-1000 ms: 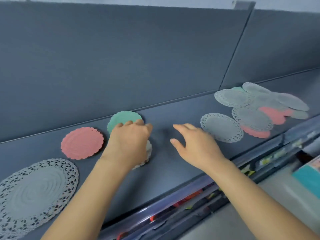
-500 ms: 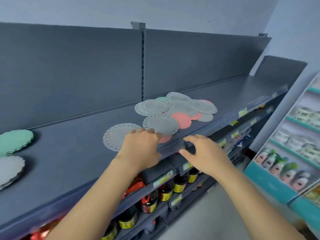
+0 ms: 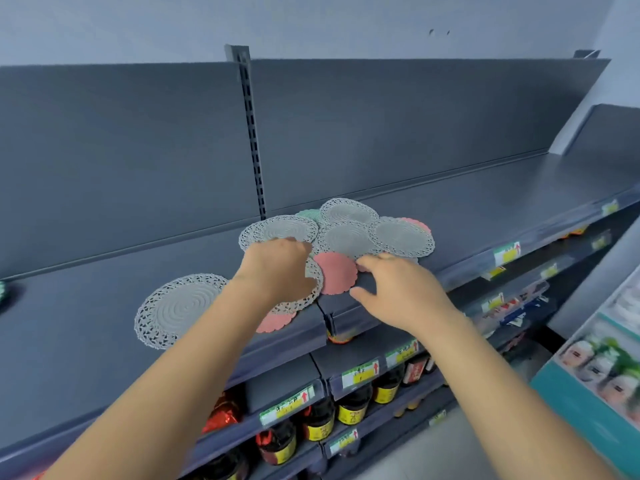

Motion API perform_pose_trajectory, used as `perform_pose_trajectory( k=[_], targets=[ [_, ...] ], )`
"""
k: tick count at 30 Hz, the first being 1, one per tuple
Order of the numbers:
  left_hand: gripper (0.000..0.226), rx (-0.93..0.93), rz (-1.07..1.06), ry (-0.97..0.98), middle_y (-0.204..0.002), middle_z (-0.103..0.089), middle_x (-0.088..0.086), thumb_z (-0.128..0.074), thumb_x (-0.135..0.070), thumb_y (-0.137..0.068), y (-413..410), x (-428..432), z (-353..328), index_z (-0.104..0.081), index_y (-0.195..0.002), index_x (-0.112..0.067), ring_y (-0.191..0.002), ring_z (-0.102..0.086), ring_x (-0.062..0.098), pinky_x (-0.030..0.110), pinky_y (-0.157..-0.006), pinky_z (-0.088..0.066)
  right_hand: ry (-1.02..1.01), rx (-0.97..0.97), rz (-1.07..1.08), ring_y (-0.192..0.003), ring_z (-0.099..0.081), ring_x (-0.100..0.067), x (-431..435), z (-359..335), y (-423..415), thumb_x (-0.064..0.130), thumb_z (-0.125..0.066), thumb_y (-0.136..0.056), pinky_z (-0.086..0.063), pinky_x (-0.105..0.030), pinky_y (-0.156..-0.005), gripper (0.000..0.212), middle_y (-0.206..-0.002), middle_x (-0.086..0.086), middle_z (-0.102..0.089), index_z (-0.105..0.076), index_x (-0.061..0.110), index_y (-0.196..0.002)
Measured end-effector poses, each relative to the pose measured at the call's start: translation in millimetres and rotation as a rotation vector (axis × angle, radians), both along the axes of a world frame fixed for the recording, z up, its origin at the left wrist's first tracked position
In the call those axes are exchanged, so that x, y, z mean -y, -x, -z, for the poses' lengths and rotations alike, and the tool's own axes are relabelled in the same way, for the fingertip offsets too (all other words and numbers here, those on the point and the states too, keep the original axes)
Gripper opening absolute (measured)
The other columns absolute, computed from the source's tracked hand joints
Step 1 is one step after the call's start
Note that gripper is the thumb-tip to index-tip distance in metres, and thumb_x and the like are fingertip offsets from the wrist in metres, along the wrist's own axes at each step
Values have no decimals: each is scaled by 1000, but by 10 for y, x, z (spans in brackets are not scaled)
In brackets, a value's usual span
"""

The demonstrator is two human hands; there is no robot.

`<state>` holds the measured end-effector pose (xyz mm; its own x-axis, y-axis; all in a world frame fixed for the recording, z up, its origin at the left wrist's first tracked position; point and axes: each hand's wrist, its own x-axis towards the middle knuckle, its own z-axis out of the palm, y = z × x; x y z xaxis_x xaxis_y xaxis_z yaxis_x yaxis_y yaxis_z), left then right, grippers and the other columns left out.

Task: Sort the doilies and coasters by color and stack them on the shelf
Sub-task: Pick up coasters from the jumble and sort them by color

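The grey shelf [image 3: 485,188] carries a heap of grey doilies [image 3: 346,237], with a lone doily [image 3: 180,308] left of it. Both forearms reach up. The left hand [image 3: 277,268] lies knuckles-up on the heap; its grip possibly closed, I cannot tell. The right hand [image 3: 398,292] is spread loosely, fingertips at the pink coaster [image 3: 334,271].

Even, soft overhead light, faint shadows, slight motion blur throughout, and wide-angle bending of lines near the edges

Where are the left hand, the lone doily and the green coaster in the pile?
left hand [image 3: 277,268], head view, back.
lone doily [image 3: 180,308], head view, centre.
green coaster [image 3: 309,215], head view, visible edge.
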<state>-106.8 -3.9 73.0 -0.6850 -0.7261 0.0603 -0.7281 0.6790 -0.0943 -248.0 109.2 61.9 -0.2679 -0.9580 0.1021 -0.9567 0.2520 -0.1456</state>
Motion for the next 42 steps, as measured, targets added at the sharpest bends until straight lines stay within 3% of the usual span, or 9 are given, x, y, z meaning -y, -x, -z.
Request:
perform_pose_trajectory(
  k=[4,12,19,26,30,32,34,38,42],
  targets=[
    [35,20,-30,-43,-118,-57,7,-48,-32,-92,420,595,190,-49,-122,-13,-108,-55,26,36,-76,-44,-44,17,-46,-112,-55,-24,421,12,331,43,-51,-91,-49,-36,-85,43,-127,0,-57,-51,22,-128],
    [54,-29,69,-149,-154,-30,-1,-34,-24,-96,1044,1568,471,-25,-149,-30,-141,-27,19,39,-114,-21,-70,62,-201,-127,-47,-23,1563,-4,918,34,-50,-95,-43,-40,-99,47,-138,0,-52,-40,24,-140],
    [47,-53,-71,-99,-122,-55,0,-42,-53,-93,1024,1825,642,-54,-127,-24,-116,-48,22,33,-99,-36,-132,61,-359,-118,-50,-29,2624,304,1162,24,-42,-97,-44,-39,-91,28,-125,-7,-55,-55,13,-119],
    [20,-138,-367,64,-107,-54,0,-46,-24,-88,809,1666,400,-62,-92,-15,-99,-51,22,30,-79,-41,-145,-67,-557,-122,-46,-28,2996,515,1242,38,-46,-96,-38,-39,-96,42,-126,-9,-52,-50,11,-128],
    [33,-154,-342,134,-114,-64,-1,-44,1,-82,782,1633,392,-70,-92,-15,-117,-50,26,30,-99,-36,-141,-112,-596,-119,-47,-30,3075,481,1307,45,-48,-92,-38,-40,-96,48,-123,-12,-51,-53,11,-125],
    [40,-116,-306,135,-123,-64,3,-42,7,-75,843,1584,422,-72,-91,-15,-134,-41,27,29,-114,-15,-151,-97,-602,-119,-47,-30,3099,473,1324,46,-51,-90,-37,-39,-97,49,-124,-12,-51,-53,10,-125],
    [35,-85,-332,23,-128,-60,-2,-46,2,-82,972,1520,477,-70,-100,-17,-140,-32,20,27,-117,1,-148,-43,-592,-121,-46,-30,3122,491,1340,47,-55,-89,-35,-39,-98,52,-127,-12,-50,-51,9,-124],
    [25,-343,-371,-139,-114,-62,-2,-68,-26,-84,1160,1334,487,-67,-107,-15,-115,-50,17,29,-105,-34,-162,109,-515,-126,-39,-31,3168,511,1367,49,-65,-81,-34,-38,-100,62,-133,-12,-47,-49,9,-125],
    [45,-269,-586,-153,-117,-48,-14,-78,-49,-68,1065,984,339,-63,-107,-31,-115,-34,9,27,-95,-27,-126,293,-450,-124,-41,-29,3198,494,1372,28,-71,-79,-35,-35,-99,53,-132,-10,-47,-49,13,-125]
  ],
)
